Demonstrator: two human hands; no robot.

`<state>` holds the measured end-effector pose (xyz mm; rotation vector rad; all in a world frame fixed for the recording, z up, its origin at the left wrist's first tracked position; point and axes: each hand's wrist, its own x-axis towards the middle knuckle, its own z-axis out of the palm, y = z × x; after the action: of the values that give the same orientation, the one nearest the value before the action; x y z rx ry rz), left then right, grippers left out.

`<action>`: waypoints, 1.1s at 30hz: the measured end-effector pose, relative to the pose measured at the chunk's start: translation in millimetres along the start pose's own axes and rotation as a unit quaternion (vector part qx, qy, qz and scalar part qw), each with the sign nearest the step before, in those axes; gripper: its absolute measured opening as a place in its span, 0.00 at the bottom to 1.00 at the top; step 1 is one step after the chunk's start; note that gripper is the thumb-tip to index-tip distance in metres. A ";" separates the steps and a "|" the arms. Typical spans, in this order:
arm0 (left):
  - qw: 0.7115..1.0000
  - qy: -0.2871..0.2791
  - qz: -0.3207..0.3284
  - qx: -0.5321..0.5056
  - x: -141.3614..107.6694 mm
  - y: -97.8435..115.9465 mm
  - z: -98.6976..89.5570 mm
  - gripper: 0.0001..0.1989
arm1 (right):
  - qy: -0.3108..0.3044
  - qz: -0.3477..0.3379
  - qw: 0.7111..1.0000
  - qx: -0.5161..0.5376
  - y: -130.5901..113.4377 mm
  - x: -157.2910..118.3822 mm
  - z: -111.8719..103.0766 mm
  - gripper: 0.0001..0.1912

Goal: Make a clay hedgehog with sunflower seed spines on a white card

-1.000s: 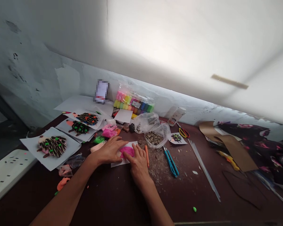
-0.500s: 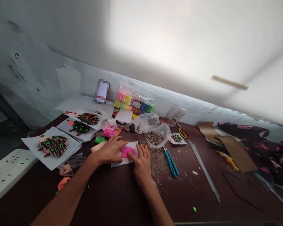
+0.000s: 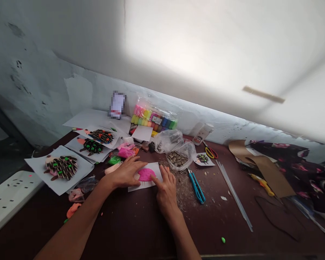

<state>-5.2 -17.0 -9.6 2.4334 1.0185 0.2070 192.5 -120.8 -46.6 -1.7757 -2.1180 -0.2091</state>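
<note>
Currently, card (image 3: pixel 156 168) lies flat on table (image 3: pixel 132 224), pink clay (image 3: pixel 145 174) on it. Left hand (image 3: pixel 124 173): thumb and fingers apart, at card's left end. Right hand (image 3: pixel 165 187): one digit apart from the rest, at clay's right edge.

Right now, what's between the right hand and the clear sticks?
In the head view: scattered crumbs nearest the right hand, then the blue cutter, then a small white scrap just short of the clear sticks.
</note>
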 end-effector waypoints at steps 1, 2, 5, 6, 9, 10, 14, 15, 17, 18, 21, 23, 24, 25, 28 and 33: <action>1.000 -0.003 0.001 0.000 0.0 -0.3 -0.1 0.37 | 0.007 -0.011 1.000 0.008 -0.1 -0.3 0.1 0.27; 1.000 -0.005 0.001 -0.001 0.0 -0.5 -0.4 0.37 | 0.012 -0.022 1.000 0.016 -0.2 -0.7 0.2 0.26; 1.000 -0.008 -0.001 -0.007 0.0 -0.4 -1.6 0.37 | 0.022 -0.033 0.999 0.031 -1.3 -1.4 0.1 0.25; 1.000 -0.010 -0.002 -0.007 0.1 -0.4 -1.9 0.37 | 0.027 -0.037 0.998 0.034 -1.7 -1.3 0.0 0.25; 1.000 -0.018 0.000 -0.006 0.7 -1.2 -2.0 0.38 | 0.039 -0.070 0.996 0.041 -3.4 -0.1 -0.1 0.26; 1.000 -0.019 0.003 -0.005 0.7 -1.8 -1.8 0.38 | 0.041 -0.081 0.995 0.043 -4.0 0.4 0.0 0.26; 0.999 -0.024 0.013 -0.016 0.0 -5.0 -1.2 0.38 | 0.041 -0.083 0.995 0.044 -5.3 1.0 0.9 0.27; 0.999 -0.021 0.020 -0.025 -0.3 -6.3 -1.2 0.37 | 0.042 -0.075 0.995 0.042 -4.8 0.8 1.2 0.27; 0.998 0.004 0.038 -0.045 0.0 -9.9 -1.2 0.35 | 0.047 -0.047 0.997 0.036 -2.7 0.0 1.7 0.30; 0.997 0.026 0.046 -0.053 0.7 -12.3 -1.0 0.32 | 0.051 -0.027 0.998 0.031 -1.2 -0.4 1.8 0.30; 0.993 0.110 0.023 -0.044 5.2 -21.0 1.1 0.27 | 0.064 0.031 0.997 0.021 3.1 -1.7 1.8 0.27; 0.990 0.139 -0.011 -0.013 8.6 -26.0 3.7 0.25 | 0.074 0.055 0.996 0.022 4.4 -2.2 1.4 0.22; 0.989 0.148 -0.022 0.002 10.0 -27.8 5.1 0.25 | 0.077 0.060 0.995 0.022 4.5 -2.4 1.0 0.21; 0.988 0.151 -0.028 0.014 11.0 -28.9 6.5 0.24 | 0.077 0.062 0.995 0.023 4.1 -2.6 0.6 0.21; 0.987 0.154 -0.024 0.037 11.8 -29.3 9.3 0.22 | 0.065 0.046 0.996 0.029 1.8 -2.8 -0.9 0.24; 0.986 0.164 -0.008 0.036 10.0 -24.4 6.7 0.23 | 0.059 -0.015 0.997 0.048 -1.2 -3.3 0.3 0.21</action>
<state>-11.3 2.2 -28.0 2.5068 1.2006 0.5927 191.7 -124.0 -47.9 -1.6379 -2.0372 -0.2106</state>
